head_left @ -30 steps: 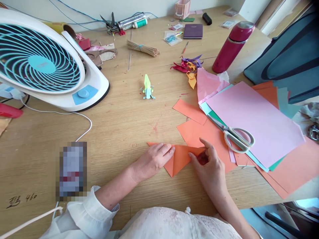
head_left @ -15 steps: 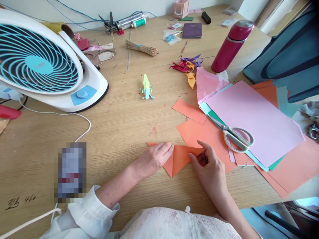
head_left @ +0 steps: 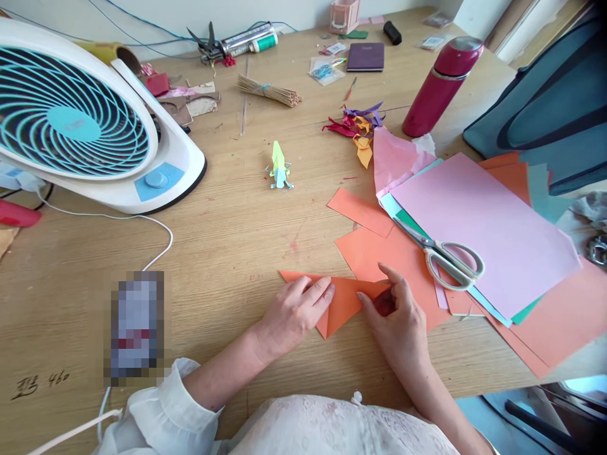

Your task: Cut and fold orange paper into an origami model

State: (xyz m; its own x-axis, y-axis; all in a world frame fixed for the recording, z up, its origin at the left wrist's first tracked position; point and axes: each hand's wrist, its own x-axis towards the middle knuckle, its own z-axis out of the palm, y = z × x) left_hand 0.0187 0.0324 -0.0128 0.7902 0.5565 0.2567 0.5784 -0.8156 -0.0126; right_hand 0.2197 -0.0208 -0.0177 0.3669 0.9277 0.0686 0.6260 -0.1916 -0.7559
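A folded orange paper triangle [head_left: 342,309] lies on the table in front of me, its point toward me and a crease running down its middle. My left hand [head_left: 298,311] rests over its left half, fingers stretched and laid on the paper near the centre crease. The paper's right corner is pinched between the thumb and fingers of my right hand [head_left: 399,315]; part of that corner is hidden by the fingers. Just beyond my right hand lie loose orange sheets [head_left: 374,251] and scissors [head_left: 448,260] with white handles.
Pink paper [head_left: 484,227] tops a stack on the right, near a red flask [head_left: 441,88]. A small green-and-blue paper figure [head_left: 279,167] stands ahead, with folded coloured paper pieces [head_left: 363,126] beyond. At left are a fan [head_left: 76,120] and a blurred-out phone-like object [head_left: 135,328].
My left hand has slid slightly to the right along the paper, its fingertips now past the centre crease. My right hand keeps its pinch with only a tiny shift.
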